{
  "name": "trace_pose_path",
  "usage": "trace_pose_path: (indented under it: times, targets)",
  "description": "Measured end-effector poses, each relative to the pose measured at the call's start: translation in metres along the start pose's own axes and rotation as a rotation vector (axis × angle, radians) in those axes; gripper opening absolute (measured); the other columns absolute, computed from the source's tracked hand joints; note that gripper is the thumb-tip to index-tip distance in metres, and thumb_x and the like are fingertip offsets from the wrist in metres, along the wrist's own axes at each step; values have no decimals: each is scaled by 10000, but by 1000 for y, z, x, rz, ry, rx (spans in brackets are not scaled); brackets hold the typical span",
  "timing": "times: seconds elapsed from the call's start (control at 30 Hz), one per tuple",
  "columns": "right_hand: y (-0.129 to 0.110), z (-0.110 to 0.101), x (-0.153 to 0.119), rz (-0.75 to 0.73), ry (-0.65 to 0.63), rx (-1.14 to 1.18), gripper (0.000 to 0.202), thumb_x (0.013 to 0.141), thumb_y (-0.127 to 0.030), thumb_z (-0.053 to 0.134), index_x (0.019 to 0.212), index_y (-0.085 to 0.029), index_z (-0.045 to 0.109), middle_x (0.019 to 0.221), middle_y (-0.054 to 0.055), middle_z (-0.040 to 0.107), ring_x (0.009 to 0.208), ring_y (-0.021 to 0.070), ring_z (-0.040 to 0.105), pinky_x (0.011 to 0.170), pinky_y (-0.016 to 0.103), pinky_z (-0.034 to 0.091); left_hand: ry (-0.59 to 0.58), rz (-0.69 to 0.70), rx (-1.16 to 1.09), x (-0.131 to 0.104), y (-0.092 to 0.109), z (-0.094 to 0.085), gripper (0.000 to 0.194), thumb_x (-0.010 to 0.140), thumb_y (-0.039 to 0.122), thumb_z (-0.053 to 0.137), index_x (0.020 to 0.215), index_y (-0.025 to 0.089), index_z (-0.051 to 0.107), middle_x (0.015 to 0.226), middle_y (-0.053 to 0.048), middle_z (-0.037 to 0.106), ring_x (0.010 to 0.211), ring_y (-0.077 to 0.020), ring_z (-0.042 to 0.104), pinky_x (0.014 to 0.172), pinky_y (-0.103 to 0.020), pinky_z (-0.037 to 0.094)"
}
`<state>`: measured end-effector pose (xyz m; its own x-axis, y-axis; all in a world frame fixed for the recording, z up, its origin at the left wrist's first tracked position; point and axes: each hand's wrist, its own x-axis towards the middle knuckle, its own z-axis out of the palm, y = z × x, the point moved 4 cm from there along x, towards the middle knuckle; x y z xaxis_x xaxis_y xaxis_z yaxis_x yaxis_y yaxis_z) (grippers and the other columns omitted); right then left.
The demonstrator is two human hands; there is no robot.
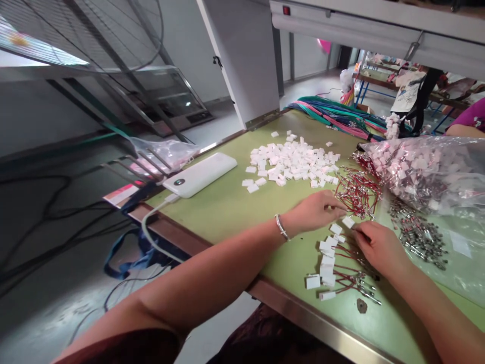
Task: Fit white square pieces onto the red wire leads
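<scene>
My left hand (pixel 317 210), with a bracelet at the wrist, has its fingers closed in a pinch at the left of a white connector (pixel 348 222). My right hand (pixel 379 246) is pinched at the connector's right side. What lies between the right fingertips is too small to make out. Beyond the hands is a tangle of short red wires (pixel 358 192) with metal ends. Nearer the front edge, several white connectors (pixel 327 265) with red wires lie in a column. A heap of loose white connectors (pixel 293 159) spreads over the green table (pixel 212 222).
A white power bank (pixel 200 175) with a cable lies at the left. Plastic bags of white parts (pixel 420 167) and a pile of metal pieces (pixel 420 232) are at the right. Long coloured wires (pixel 333 115) lie at the back. A person's sleeve (pixel 472 115) shows at the right edge.
</scene>
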<state>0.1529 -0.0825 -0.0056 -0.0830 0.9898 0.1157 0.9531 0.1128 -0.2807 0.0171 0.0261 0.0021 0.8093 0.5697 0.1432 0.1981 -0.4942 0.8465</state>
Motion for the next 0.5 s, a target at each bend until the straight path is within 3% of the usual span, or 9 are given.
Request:
trace_pose_path:
  times: [0.17, 0.3, 0.4, 0.5]
  targets:
    - [-11, 7, -8, -66, -127, -41, 307, 966, -288, 386, 905, -187, 669, 810, 44, 612, 701, 148, 583, 645, 268, 424, -160, 151, 186, -2, 1, 13, 264, 904, 226, 470, 759, 157, 680, 772, -47, 636, 762, -139, 551, 729, -261, 432]
    - [-11, -5, -12, -151, -178, 80, 269, 943, -270, 437, 824, -213, 671, 754, 18, 602, 661, 129, 564, 619, 254, 419, -245, 142, 223, -8, 0, 19, 196, 846, 178, 528, 715, 154, 672, 715, -32, 637, 695, -127, 548, 679, -239, 419]
    - [3, -26, -8, -130, -81, 193, 278, 937, -271, 441, 778, -215, 661, 705, 9, 619, 645, 126, 565, 609, 247, 424, -311, 87, 217, -10, -5, 19, 205, 855, 226, 540, 722, 155, 679, 704, -26, 645, 651, -117, 551, 655, -233, 420]
    - [28, -45, -2, -31, 62, 185, 281, 928, -298, 442, 785, -207, 666, 721, 18, 661, 646, 137, 586, 614, 254, 432, -179, 31, 260, -3, -11, 11, 212, 883, 262, 519, 808, 163, 691, 798, -44, 667, 733, -138, 582, 708, -250, 444]
